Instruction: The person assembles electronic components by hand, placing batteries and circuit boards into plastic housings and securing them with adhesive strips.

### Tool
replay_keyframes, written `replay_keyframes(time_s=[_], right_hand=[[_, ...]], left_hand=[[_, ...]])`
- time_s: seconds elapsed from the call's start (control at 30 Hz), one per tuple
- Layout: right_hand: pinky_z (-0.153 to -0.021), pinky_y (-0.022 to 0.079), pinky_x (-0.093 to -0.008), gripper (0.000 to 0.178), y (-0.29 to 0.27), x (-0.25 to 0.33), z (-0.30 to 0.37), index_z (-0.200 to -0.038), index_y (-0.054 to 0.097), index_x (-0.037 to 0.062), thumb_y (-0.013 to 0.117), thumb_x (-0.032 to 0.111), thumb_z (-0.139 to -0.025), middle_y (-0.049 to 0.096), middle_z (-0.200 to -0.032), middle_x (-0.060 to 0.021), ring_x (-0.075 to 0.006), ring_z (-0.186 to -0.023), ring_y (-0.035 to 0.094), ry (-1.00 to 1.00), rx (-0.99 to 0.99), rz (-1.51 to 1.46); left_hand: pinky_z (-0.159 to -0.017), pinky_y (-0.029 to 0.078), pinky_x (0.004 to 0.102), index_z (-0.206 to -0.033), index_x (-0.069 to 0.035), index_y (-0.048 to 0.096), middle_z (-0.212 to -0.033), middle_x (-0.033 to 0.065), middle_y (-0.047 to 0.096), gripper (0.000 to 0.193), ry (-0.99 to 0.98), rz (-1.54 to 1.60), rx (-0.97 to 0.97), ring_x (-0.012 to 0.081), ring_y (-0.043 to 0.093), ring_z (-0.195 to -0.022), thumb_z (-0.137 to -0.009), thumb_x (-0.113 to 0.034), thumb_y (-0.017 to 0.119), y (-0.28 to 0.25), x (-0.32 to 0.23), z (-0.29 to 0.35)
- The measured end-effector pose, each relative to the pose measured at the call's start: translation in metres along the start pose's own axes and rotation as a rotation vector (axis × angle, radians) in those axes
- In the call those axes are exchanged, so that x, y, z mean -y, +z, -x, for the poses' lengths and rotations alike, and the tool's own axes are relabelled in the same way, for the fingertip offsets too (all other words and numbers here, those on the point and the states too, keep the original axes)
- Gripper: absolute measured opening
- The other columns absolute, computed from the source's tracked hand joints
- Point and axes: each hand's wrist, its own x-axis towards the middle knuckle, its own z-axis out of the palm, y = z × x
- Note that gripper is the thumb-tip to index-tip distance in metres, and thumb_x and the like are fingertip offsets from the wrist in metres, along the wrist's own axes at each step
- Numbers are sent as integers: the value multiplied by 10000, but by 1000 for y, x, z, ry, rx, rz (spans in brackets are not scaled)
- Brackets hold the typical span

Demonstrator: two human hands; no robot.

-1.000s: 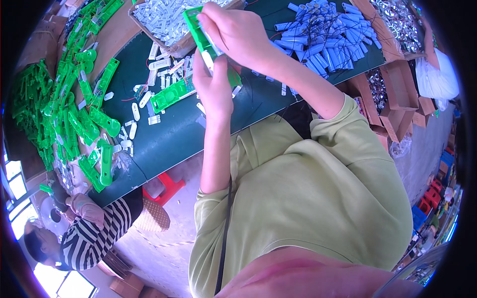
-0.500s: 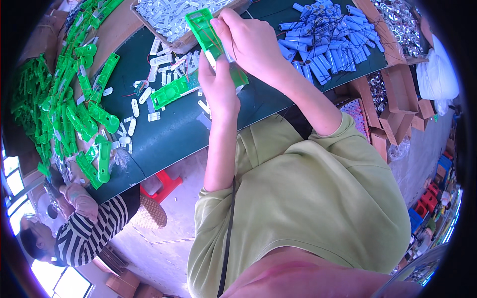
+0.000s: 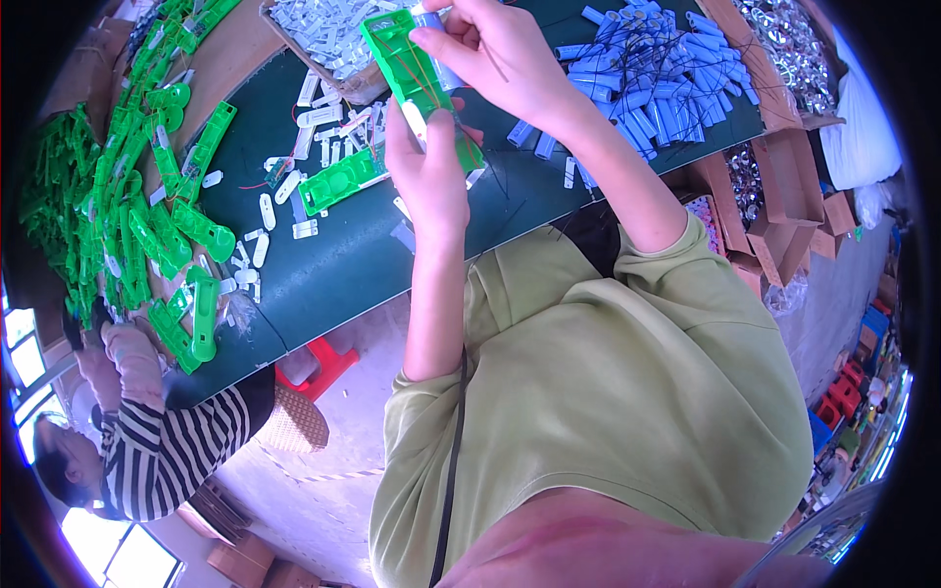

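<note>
My left hand [image 3: 431, 181] is closed around a long green plastic casing [image 3: 394, 57], held tilted above the table. Thin red wires run inside the casing, and a small white piece [image 3: 413, 120] shows by my left thumb. Against the casing's far right edge, my right hand [image 3: 505, 64] grips a blue cylinder [image 3: 447, 76], partly hidden by the thumb and fingers. Another green casing [image 3: 338, 183] lies on the table just left of my left hand. Small white plastic parts [image 3: 285, 186] are scattered around it.
Blue cylinders with black wires [image 3: 662, 88] are heaped at right. A cardboard box of white parts [image 3: 323, 39] stands at the back. Green casings [image 3: 147, 216] pile up at left, near a co-worker in stripes [image 3: 186, 451]. Cardboard boxes [image 3: 789, 186] sit beyond the table's right end.
My right hand has shifted slightly back and right, and a blue cylinder now shows in it. Several heaped cylinders lie differently, some nearer me. The co-worker's arms have moved.
</note>
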Motion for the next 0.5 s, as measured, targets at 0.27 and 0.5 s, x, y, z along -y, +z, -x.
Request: replay_keyframes(time_s=[0.27, 0.5], right_hand=[[-538, 459, -375, 213, 35, -24, 6, -932, 549, 37, 635, 220, -861, 605, -702, -130, -298, -620, 612, -188, -117, 264], [-720, 425, -407, 321, 47, -43, 11, -1027, 549, 45, 645, 295, -848, 584, -883, -121, -326, -854, 576, -254, -242, 439]], left_hand=[[-539, 482, 266, -1084, -5, 524, -801, 63, 587, 178, -50, 22, 14, 130, 586, -615, -923, -65, 478, -5, 10, 0], [-507, 452, 248, -1092, -4, 519, -763, 49, 584, 185, -60, 3, 12, 113, 574, -596, -924, -72, 481, -11, 11, -4]])
